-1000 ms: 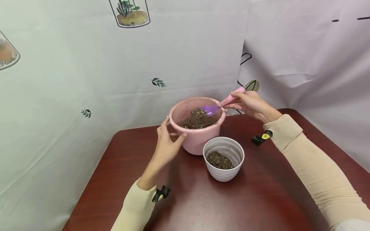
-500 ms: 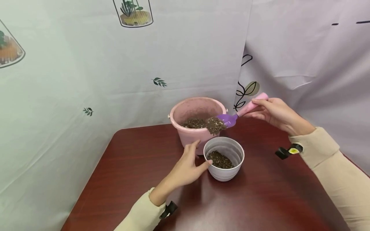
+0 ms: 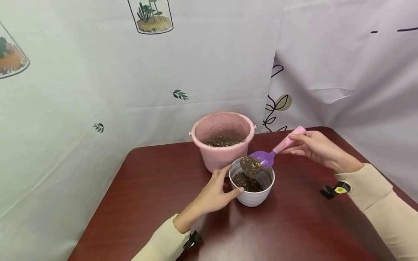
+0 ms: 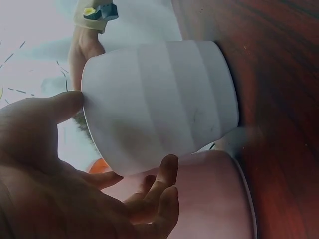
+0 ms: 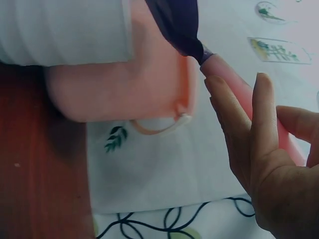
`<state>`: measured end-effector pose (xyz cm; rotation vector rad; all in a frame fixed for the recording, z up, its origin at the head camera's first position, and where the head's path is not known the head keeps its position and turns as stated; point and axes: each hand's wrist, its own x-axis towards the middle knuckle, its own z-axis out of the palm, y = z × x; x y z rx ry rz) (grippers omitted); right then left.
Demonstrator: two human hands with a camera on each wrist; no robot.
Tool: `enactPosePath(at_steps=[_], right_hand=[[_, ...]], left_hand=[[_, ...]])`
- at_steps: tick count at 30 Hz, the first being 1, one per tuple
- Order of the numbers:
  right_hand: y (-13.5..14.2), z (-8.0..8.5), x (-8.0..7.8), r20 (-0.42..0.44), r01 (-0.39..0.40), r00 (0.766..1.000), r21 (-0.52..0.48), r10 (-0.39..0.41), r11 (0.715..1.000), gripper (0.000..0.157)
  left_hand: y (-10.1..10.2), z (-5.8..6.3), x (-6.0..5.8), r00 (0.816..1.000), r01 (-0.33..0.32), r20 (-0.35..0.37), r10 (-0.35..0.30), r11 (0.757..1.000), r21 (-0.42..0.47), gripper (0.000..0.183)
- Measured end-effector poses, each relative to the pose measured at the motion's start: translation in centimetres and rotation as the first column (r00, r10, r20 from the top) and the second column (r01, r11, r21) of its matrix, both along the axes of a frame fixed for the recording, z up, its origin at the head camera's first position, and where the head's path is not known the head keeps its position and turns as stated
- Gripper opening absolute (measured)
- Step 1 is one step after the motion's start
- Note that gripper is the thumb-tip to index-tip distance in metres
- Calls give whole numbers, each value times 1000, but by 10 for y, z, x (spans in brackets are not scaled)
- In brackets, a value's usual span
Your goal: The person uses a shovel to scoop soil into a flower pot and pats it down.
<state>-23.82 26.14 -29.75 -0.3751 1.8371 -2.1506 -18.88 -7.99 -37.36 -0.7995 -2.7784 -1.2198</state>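
Observation:
My right hand [image 3: 318, 146] grips the pink handle of a small hand trowel [image 3: 289, 140]. Its purple blade carries a heap of soil [image 3: 250, 166] over the mouth of a white ribbed flower pot [image 3: 252, 198]. More soil lies inside that pot. My left hand [image 3: 212, 195] holds the pot at its left side, thumb at the near rim and fingers on the far side. In the left wrist view the thumb and fingers span the white pot [image 4: 159, 99]. The right wrist view shows the right hand [image 5: 279, 149] with fingers along the trowel handle [image 5: 227, 74].
A pink bucket [image 3: 213, 156] with soil in it stands just behind the white pot. Both stand on a dark red-brown table [image 3: 156, 188]. A pale printed cloth [image 3: 137, 83] hangs behind the table.
The loaded trowel has moved from inside the bucket, right and toward me, to above the white pot. My left hand has left the bucket rim and taken hold of the pot.

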Motion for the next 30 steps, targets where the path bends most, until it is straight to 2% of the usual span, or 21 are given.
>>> enactPosePath(at_steps=[4,9,14,18,21,24,26,30], right_hand=[[-1,-4,4,14,80,997,81,-81,994,21],[-5,-4,4,-35,122,992,156,-118,980,16],[-10,-4,3,-191,119,979,277,-67,954,23],[-15,-4,4,-332,136,943,345,-15,929,24],[-15,1,5,-414,144,910,320,1,937,16],[-11,9,2,-437,64,897,264,60,962,13],[-9,14,-1,-425,-8,900,205,97,979,14],[-10,24,-12,-344,-118,931,44,126,992,18]], left_hand=[[2,0,0,1000,1,-2,-1,1000,6,81],[2,0,1,1000,5,4,-5,1000,15,81],[2,0,4,999,-11,33,10,1000,22,82],[1,-1,5,999,-16,46,15,1000,17,83],[1,0,4,1000,-12,26,11,1000,10,83],[1,2,0,1000,-6,14,6,1000,-5,81],[-2,5,-2,1000,2,19,-1,1000,-19,78],[-16,18,-5,1000,-26,11,26,1000,-9,68]])
